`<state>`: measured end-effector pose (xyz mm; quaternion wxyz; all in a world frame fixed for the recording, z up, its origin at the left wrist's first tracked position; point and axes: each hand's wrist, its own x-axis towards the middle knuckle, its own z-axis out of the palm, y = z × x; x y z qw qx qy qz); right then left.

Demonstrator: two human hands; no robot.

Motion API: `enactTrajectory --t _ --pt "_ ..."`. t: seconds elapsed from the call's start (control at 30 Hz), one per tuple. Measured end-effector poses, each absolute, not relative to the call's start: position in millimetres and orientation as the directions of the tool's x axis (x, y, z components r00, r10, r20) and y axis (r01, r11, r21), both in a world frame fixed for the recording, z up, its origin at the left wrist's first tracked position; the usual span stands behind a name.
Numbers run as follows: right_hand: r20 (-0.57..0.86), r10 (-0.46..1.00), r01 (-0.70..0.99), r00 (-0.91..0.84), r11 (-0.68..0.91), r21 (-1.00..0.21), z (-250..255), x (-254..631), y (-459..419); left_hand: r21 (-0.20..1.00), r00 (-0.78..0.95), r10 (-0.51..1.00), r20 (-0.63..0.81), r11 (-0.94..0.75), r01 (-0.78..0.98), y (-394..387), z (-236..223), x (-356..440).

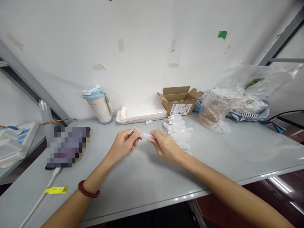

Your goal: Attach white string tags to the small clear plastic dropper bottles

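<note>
Both hands meet over the middle of the grey table [147,177], holding one small clear plastic tube [146,135] lying sideways between them. My left hand [124,142] pinches its left end, where a thin white string loops out. My right hand [163,144] pinches the right end with thumb and forefinger. A red bead bracelet [88,191] is on my left wrist. Just behind my right hand lies a pile of several similar clear tubes [179,129] with white strings.
Along the wall stand a blue-lidded cup [99,106], a stack of white trays [142,113], an open cardboard box [180,100] and clear plastic bags [235,101]. A pixelated device [67,144] with a white cable [38,202] and yellow tag lies at left.
</note>
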<state>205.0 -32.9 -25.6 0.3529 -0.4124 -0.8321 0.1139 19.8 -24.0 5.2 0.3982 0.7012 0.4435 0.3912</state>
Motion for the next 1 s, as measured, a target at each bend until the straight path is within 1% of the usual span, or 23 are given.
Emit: enactTrajectory --t 0.07,0.1,0.17,0.23,0.27,0.33,0.4,0.5,0.53,0.57,0.6,0.63,0.67,0.7,0.73,0.77,0.8,0.83,0.87,0.9,0.93,0.97,1.0 --pt "0.496 0.770 0.580 -0.401 0.633 -0.513 -24 204 -34 0.914 0.285 0.946 0.156 -0.248 0.320 -23 4 20" --pt "0.486 0.784 0.552 -0.386 0.619 -0.559 -23 204 -34 0.918 0.279 0.951 0.133 -0.225 0.328 -23 4 20" --pt "0.405 0.844 0.458 -0.353 0.533 -0.712 -20 202 -35 0.917 0.279 0.954 0.112 -0.207 0.340 -24 4 21" --pt "0.256 0.901 0.261 -0.349 0.356 -0.897 -17 201 -35 0.892 0.301 0.940 0.159 -0.268 0.365 -26 4 21" --pt "0.180 0.912 0.131 -0.369 0.242 -0.961 -16 200 -35 0.867 0.320 0.926 0.200 -0.319 0.382 -27 5 21" --pt "0.063 0.907 -0.110 -0.415 0.019 -0.994 -15 201 -35 0.808 0.369 0.889 0.270 -0.418 0.416 -29 7 20" --pt "-0.035 0.890 -0.234 -0.455 -0.158 -0.959 -14 204 -34 0.756 0.413 0.855 0.312 -0.487 0.437 -30 8 18" --pt "-0.170 0.820 -0.185 -0.547 -0.317 -0.930 -14 207 -29 0.729 0.453 0.832 0.320 -0.522 0.444 -29 7 17" --pt "-0.193 0.796 -0.119 -0.573 -0.314 -0.942 -13 208 -27 0.727 0.455 0.833 0.316 -0.520 0.448 -28 5 17" --pt "-0.191 0.798 -0.031 -0.572 -0.254 -0.967 -12 208 -24 0.726 0.451 0.836 0.311 -0.516 0.455 -27 3 17" --pt "-0.139 0.842 0.074 -0.522 -0.117 -0.990 -10 210 -21 0.722 0.444 0.841 0.310 -0.512 0.465 -27 1 18" --pt "-0.027 0.903 0.194 -0.429 0.062 -0.979 -7 213 -19 0.715 0.432 0.846 0.312 -0.509 0.480 -26 -1 19" --pt "0.126 0.940 0.319 -0.316 0.231 -0.919 -2 218 -16 0.703 0.420 0.851 0.316 -0.507 0.498 -26 -2 20" --pt "0.342 0.924 0.461 -0.171 0.382 -0.801 4 227 -13 0.689 0.409 0.854 0.321 -0.507 0.518 -25 -4 20" --pt "0.476 0.878 0.528 -0.039 0.423 -0.736 10 241 -11 0.673 0.402 0.856 0.324 -0.507 0.539 -25 -5 21" --pt "0.544 0.836 0.556 0.072 0.419 -0.718 16 258 -10 0.656 0.394 0.858 0.329 -0.508 0.559 -24 -5 21" --pt "0.628 0.743 0.588 0.233 0.407 -0.699 22 280 -8 0.641 0.387 0.861 0.331 -0.506 0.577 -24 -5 21" --pt "0.724 0.527 0.647 0.446 0.369 -0.667 26 305 -8 0.634 0.380 0.864 0.330 -0.501 0.589 -24 -5 20" --pt "0.753 0.301 0.693 0.586 0.295 -0.657 28 330 -7 0.633 0.375 0.868 0.326 -0.495 0.596 -24 -4 20" --pt "0.741 0.157 0.713 0.653 0.205 -0.671 28 355 -5 0.636 0.370 0.872 0.321 -0.488 0.597 -23 -3 20" --pt "0.705 0.094 0.695 0.703 0.117 -0.709 26 377 -3 0.642 0.367 0.875 0.316 -0.482 0.595 -23 -3 19" --pt "0.659 0.107 0.659 0.745 0.041 -0.751 23 396 0 0.648 0.367 0.876 0.312 -0.479 0.593 -23 -3 19" --pt "0.614 0.167 0.621 0.772 0.011 -0.784 18 409 4 0.650 0.367 0.877 0.310 -0.477 0.592 -23 -3 19"
